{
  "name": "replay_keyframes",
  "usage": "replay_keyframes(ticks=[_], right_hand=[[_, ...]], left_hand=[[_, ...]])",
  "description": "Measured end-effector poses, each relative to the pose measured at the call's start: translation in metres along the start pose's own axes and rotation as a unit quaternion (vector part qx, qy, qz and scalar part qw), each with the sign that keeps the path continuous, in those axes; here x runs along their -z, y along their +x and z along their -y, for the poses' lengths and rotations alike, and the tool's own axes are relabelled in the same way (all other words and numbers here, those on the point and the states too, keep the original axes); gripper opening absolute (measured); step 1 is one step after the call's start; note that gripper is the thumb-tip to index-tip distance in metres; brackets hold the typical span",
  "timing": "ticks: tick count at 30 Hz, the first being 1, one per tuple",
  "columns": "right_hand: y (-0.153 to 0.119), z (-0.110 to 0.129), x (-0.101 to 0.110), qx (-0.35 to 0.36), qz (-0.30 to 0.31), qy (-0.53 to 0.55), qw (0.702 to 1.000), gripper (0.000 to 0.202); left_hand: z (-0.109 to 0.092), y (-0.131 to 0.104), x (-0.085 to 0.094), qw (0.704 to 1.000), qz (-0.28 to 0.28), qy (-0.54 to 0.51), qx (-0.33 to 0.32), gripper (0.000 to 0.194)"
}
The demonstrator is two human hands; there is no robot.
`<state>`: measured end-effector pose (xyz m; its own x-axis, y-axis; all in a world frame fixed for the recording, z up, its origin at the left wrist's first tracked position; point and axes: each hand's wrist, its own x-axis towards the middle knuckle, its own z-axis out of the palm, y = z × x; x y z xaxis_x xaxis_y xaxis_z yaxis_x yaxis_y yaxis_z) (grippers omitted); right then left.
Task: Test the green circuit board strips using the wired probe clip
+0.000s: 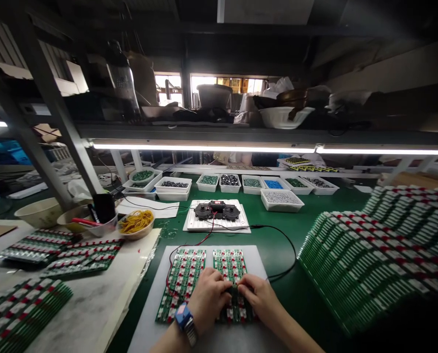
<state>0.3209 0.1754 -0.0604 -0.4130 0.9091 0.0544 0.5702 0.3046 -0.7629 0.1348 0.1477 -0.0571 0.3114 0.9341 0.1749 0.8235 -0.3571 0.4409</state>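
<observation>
Both the left hand [207,299] and right hand [260,295] pinched down together on the right circuit panel [231,274], its long axis running away from the person.

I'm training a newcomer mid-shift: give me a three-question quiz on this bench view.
1. True or false: both hands rest on the right circuit board panel.
2. Which wrist carries the blue watch? A) left B) right
3. What fills the bowl left of the black test fixture?

Key: 1. True; the left hand and right hand meet over it. 2. A. 3. Yellow rubber bands.
</observation>
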Motion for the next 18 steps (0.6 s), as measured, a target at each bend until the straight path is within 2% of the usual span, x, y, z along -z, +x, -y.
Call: replay_keyframes(ticks=[5, 11, 14, 18], right_hand=[[-0.001, -0.001, -0.004, 0.004, -0.007, -0.029, 1.000, 0.023], [0.004, -0.017, -0.014, -0.013, -0.009, -0.049, 0.999, 0.023], [0.008, -0.026, -0.018, -0.013, -0.007, -0.066, 0.998, 0.019], [0.010, -0.030, -0.022, -0.011, -0.048, -0.066, 0.997, 0.019]], left_hand=[[-0.001, 0.005, 0.006, 0.999, 0.035, 0.010, 0.019, 0.008], [-0.004, 0.004, 0.004, 0.998, 0.044, 0.012, 0.038, 0.013], [0.006, 0.009, -0.004, 0.997, 0.069, 0.034, 0.026, 0.018], [0.030, 0.016, -0.029, 0.992, 0.091, 0.092, -0.010, 0.017]])
